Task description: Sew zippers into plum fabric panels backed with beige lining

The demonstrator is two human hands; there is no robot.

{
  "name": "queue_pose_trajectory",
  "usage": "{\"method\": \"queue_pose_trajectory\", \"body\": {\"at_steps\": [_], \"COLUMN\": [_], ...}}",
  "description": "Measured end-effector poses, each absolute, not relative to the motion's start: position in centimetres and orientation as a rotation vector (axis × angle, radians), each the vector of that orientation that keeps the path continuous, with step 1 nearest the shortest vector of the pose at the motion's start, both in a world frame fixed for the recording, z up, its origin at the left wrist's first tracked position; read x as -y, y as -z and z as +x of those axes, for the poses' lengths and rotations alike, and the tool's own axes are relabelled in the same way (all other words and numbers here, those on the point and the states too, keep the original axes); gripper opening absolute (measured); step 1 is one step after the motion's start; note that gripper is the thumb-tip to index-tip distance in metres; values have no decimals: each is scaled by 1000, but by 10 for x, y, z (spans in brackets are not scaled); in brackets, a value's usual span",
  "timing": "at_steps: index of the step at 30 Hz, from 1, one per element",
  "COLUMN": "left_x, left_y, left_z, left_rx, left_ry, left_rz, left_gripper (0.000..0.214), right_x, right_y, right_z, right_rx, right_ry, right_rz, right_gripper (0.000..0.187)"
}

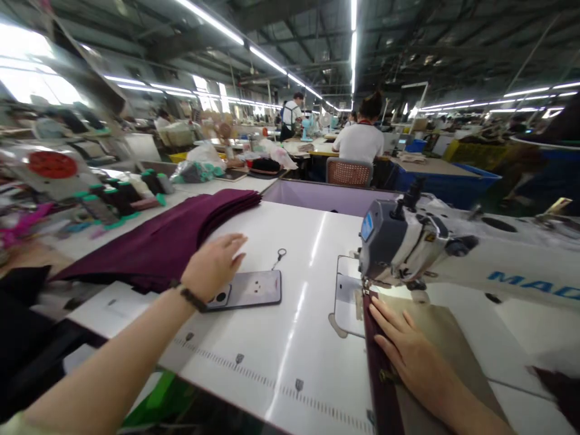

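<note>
At the sewing machine [385,244], the right hand [410,347] lies flat on khaki fabric [446,332], probably soft, best held by its edge; left of the machine, the left hand [211,266] is empty, thumb apart.

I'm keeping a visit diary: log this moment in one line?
left hand: open, near phone and purple fabric | right hand: on tan fabric, at sewing machine

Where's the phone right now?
In the head view, the phone lies left of centre on the white table, beside the left hand, with the sewing machine further right.
</note>
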State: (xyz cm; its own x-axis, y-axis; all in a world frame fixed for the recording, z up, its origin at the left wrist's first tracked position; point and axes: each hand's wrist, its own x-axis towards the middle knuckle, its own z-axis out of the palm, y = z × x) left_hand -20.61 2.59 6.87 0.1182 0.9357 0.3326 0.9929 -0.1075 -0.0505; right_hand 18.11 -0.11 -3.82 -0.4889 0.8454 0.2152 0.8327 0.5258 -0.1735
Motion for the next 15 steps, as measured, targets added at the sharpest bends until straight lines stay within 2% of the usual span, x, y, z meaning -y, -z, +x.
{"method": "queue_pose_trajectory", "body": {"at_steps": [2,5,10,15], "left_x": [-47,-63,-79,-90], "left_y": [-81,-84,-74,-74], "left_z": [-253,-300,-325,-327], "left_rx": [2269,2456,2614,2613], "left_ry": [138,14,-90,-10], "left_rz": [-1833,-1724,-1656,-1626], "left_gripper": [35,39,30,30], "right_x": [-1,-5,-12,-14], "right_y": [46,54,62,56], "right_z": [184,187,191,192], "right_rx": [2504,2512,2521,2562], "right_ry": [17,153,300,400], "right_rz": [-1372,-1322,-1237,-1176], "right_gripper": [46,46,44,45]}}
